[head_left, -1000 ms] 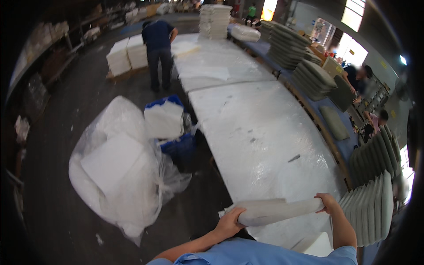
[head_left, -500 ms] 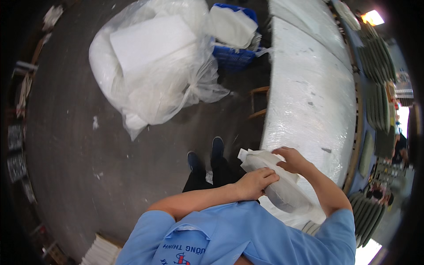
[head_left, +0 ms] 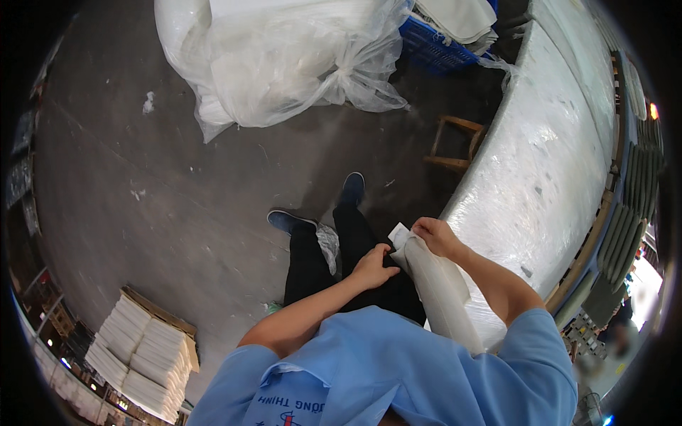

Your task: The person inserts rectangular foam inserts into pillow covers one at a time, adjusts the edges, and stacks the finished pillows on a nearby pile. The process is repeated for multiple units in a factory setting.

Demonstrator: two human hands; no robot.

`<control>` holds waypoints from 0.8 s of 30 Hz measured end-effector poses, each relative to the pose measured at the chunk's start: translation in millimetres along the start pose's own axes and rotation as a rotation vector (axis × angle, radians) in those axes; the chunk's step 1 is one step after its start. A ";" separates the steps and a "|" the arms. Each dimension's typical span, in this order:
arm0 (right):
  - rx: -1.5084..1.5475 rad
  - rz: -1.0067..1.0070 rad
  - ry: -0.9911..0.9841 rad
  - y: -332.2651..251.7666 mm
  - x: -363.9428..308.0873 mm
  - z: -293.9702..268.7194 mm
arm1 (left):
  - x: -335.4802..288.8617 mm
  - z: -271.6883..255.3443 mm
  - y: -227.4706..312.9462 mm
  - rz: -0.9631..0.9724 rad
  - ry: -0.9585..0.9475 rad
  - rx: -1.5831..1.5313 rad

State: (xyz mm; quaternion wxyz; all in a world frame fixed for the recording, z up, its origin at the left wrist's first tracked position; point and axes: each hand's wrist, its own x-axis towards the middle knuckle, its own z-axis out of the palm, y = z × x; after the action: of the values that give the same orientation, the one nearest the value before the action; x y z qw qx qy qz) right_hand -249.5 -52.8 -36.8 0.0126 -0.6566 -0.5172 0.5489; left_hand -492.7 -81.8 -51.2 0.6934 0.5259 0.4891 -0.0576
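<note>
Floor (head_left: 213, 184), two shoes (head_left: 290, 221), one held cushion (head_left: 437, 287)

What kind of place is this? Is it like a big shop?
It looks more like a factory or workshop, probably for padded things. You see stacked flat white sheets, a long table covered in shiny clear plastic, and rows of grey-green cushion-like pads.

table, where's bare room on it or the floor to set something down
Table: its top between stool and cushions, beyond the right hand. Floor: the stretch between bag, white stack and left shoe, bar small scraps. Crowded: the table's near end, by right hand and pad; floor by bag and basket.
</note>
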 end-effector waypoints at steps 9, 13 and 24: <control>0.135 0.326 0.124 29.3 27.5 36.8 | 37.7 46.8 -16.4 -0.234 0.125 -0.613; 0.117 0.439 0.103 49.5 42.7 45.3 | 39.8 62.7 -10.0 -0.370 0.250 -0.894; -0.336 0.334 0.132 30.7 77.5 56.3 | 118.7 94.0 0.1 -0.675 0.619 -0.827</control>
State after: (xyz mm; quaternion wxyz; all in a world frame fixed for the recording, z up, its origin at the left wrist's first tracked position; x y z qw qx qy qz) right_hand -281.0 -44.4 -132.0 -0.1538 -0.7603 -0.4834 0.4056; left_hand -373.5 -104.0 -141.8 0.6094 0.0221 0.7889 0.0757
